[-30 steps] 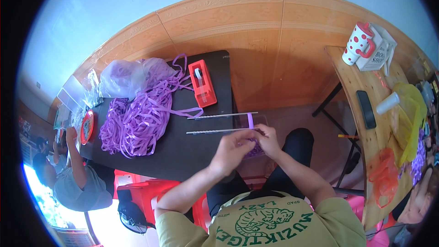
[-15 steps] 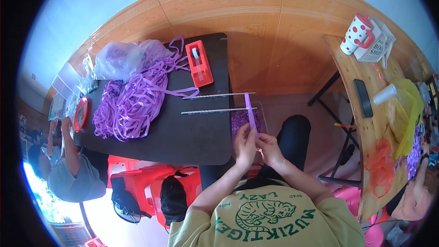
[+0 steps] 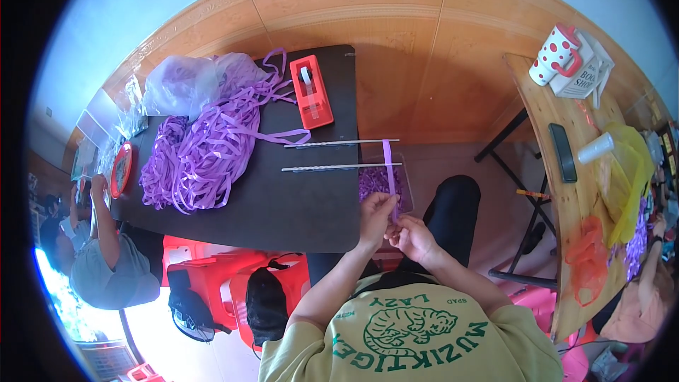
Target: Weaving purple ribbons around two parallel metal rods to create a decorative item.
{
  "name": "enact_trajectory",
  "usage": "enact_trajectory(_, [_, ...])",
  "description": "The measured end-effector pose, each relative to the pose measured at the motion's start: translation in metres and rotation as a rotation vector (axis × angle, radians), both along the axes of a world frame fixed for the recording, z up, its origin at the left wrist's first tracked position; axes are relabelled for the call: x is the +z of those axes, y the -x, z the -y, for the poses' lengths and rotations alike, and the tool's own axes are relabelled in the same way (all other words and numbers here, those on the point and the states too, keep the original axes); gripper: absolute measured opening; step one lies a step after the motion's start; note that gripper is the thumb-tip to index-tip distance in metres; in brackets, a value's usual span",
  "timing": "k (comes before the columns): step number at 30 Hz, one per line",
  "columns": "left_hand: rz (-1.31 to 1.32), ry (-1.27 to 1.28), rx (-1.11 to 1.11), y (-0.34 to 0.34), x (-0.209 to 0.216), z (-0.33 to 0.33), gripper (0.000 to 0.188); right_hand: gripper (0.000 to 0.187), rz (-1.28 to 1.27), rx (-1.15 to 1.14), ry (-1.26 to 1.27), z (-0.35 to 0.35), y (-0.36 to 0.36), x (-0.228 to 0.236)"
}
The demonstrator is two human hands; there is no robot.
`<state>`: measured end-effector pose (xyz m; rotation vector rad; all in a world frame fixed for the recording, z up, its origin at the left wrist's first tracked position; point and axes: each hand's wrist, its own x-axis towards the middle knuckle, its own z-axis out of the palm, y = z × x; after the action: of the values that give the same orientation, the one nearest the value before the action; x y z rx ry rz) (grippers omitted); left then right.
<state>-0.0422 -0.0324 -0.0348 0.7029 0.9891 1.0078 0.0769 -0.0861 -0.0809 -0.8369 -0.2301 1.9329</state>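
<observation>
A purple ribbon is looped over two thin metal rods that jut out past the right edge of the black table. It hangs toward me, and its near end is between my hands. My left hand pinches the ribbon just below the nearer rod. Slightly lower and to the right, my right hand has its fingers closed on the ribbon's lower end. Beneath the rods stands a clear bin of purple ribbon pieces, partly hidden by my hands.
On the black table lie a heap of purple ribbon, a plastic bag and a red tape dispenser. A wooden table at right carries a dotted mug and a phone. Other people sit at both sides.
My right hand has moved slightly down, and my left hand has shifted a little left and up the ribbon. The ribbon still loops over the rods. The whole view has shifted slightly.
</observation>
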Motion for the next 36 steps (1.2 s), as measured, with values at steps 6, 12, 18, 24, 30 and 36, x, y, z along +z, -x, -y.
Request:
enact_trajectory(6, [0.032, 0.074, -0.124, 0.008, 0.002, 0.007, 0.009, 0.019, 0.061, 0.050, 0.002, 0.005, -0.003, 0.003])
enact_trajectory(12, [-0.056, -0.116, 0.044, -0.001, -0.002, 0.016, 0.007, 0.012, 0.563, -0.069, -0.138, 0.005, -0.024, 0.014])
enact_trajectory(18, [0.025, -0.008, 0.015, 0.004, 0.015, 0.038, 0.009, 0.030, 1.797, -0.494, -1.388, -0.046, -0.038, 0.072])
enact_trajectory(24, [0.121, 0.079, -0.092, 0.016, 0.032, 0.056, 0.010, 0.037, 1.870, -0.357, -1.815, -0.050, -0.032, 0.089])
enact_trajectory(30, [0.228, 0.060, -0.142, 0.031, 0.031, 0.069, 0.013, 0.035, 1.831, -0.297, -1.924, -0.033, -0.024, 0.096])
enact_trajectory(36, [0.595, 0.237, -0.149, 0.044, 0.025, 0.069, 0.021, 0.033, 1.812, -0.395, -1.961, -0.035, -0.014, 0.117])
